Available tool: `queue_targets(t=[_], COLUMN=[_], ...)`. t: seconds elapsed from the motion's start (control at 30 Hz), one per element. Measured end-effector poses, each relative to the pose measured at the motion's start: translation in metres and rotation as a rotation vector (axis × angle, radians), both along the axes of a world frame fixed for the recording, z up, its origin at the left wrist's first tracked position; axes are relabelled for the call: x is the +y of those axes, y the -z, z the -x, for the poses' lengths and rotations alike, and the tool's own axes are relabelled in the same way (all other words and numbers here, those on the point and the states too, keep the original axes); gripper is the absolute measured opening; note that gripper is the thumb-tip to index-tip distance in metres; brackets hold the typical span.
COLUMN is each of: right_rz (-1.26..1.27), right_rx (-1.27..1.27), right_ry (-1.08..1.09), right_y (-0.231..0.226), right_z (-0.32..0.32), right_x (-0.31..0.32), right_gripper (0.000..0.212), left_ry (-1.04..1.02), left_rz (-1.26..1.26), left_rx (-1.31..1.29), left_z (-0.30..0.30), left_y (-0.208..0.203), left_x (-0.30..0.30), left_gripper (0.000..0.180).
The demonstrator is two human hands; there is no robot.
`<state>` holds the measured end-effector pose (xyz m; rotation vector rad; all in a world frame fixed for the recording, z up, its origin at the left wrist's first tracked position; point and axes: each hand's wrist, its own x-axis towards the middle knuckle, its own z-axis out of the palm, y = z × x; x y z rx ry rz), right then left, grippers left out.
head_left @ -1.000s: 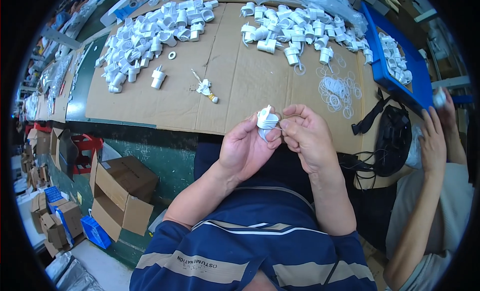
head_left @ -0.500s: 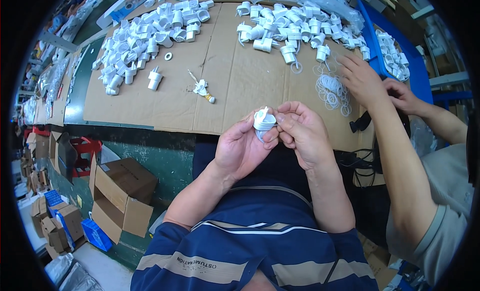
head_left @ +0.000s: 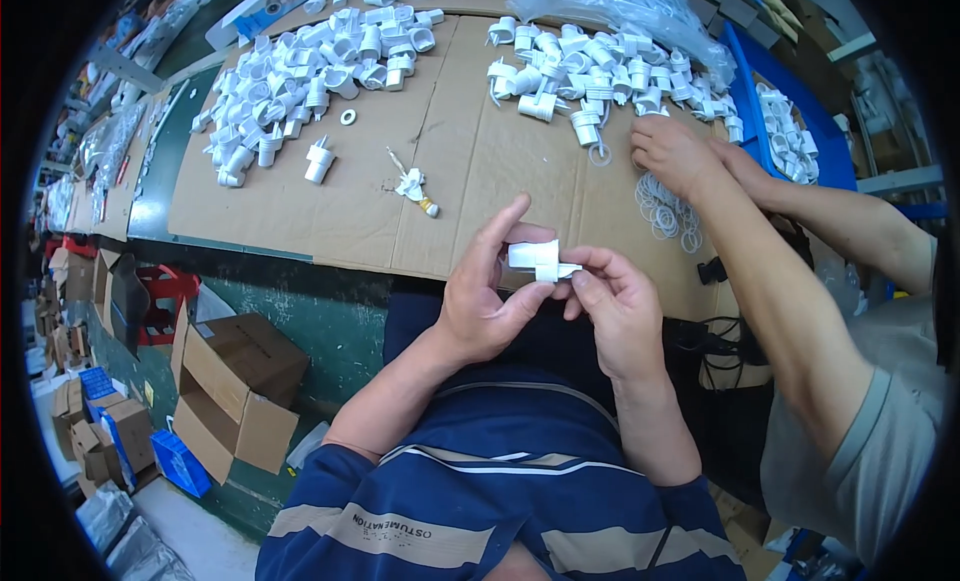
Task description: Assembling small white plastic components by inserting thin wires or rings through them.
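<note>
A white plastic fitting (head_left: pixel 541 258) lies sideways between my two hands, above the near edge of the cardboard. My left hand (head_left: pixel 482 303) holds its wide body between thumb and fingers, with the index finger raised. The fingertips of my right hand (head_left: pixel 622 319) pinch the narrow end. On the cardboard ahead, a single similar fitting (head_left: pixel 319 162) stands apart from the left heap (head_left: pixel 290 86). A white-wrapped stick with a yellowish end (head_left: pixel 412 186) lies right of it, and a small white ring (head_left: pixel 348 117) rests beside the heap.
Another heap of fittings (head_left: pixel 600 66) lies at the far right, by a clear plastic bag (head_left: pixel 635 16) and a blue tray (head_left: pixel 755 106). A co-worker's hand (head_left: pixel 680 156) reaches over thin white rings (head_left: pixel 665 213). Cardboard boxes (head_left: pixel 235 381) stand on the floor at left.
The fitting has turned from upright to sideways, its narrow end now toward my right hand. My left index finger has lifted. The co-worker's hand has moved left, to the near side of the right heap.
</note>
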<state>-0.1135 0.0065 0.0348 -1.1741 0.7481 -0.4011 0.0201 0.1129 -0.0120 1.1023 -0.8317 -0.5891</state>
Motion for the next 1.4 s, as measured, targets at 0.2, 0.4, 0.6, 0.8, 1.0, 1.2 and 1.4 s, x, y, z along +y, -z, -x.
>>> queue_targets(t=[0.2,0.4,0.6,0.8,1.0,1.2,1.4], right_rz=[-0.018,0.063,0.012,-0.225,-0.063,0.038,0.156], right_rx=[-0.075,-0.061,-0.073,-0.458,-0.416,-0.373,0.026], right_ry=[0.067,0.004,0.192,0.761,0.804,0.838,0.455], right_y=[0.000,-0.005,-0.006,-0.033,-0.056,-0.061,-0.004], right_z=[-0.010,-0.025,-0.028,-0.018,0.001,0.000,-0.018], right_x=[0.001,-0.004,-0.055,-0.175,-0.220,-0.236,-0.163], right_gripper=[0.037,0.041,0.037,0.019,0.024,0.029,0.030], left_ry=[-0.077,-0.026,-0.076,-0.035,0.052,0.036,0.035], left_rz=[-0.025,-0.025,-0.019,-0.108,-0.168,-0.179,-0.221], left_rx=[-0.388,-0.452,-0.528,-0.272,-0.253,-0.185,-0.128], left_z=[-0.014,-0.028,-0.034,-0.043,-0.045,-0.045,-0.050], left_y=[0.006,0.004,-0.001,0.000,0.006,0.005,0.011], left_x=[-0.004,-0.011,-0.030,-0.041,-0.040,-0.042,-0.034], left_gripper=[0.078,0.078,0.070,0.060,0.055,0.050,0.043])
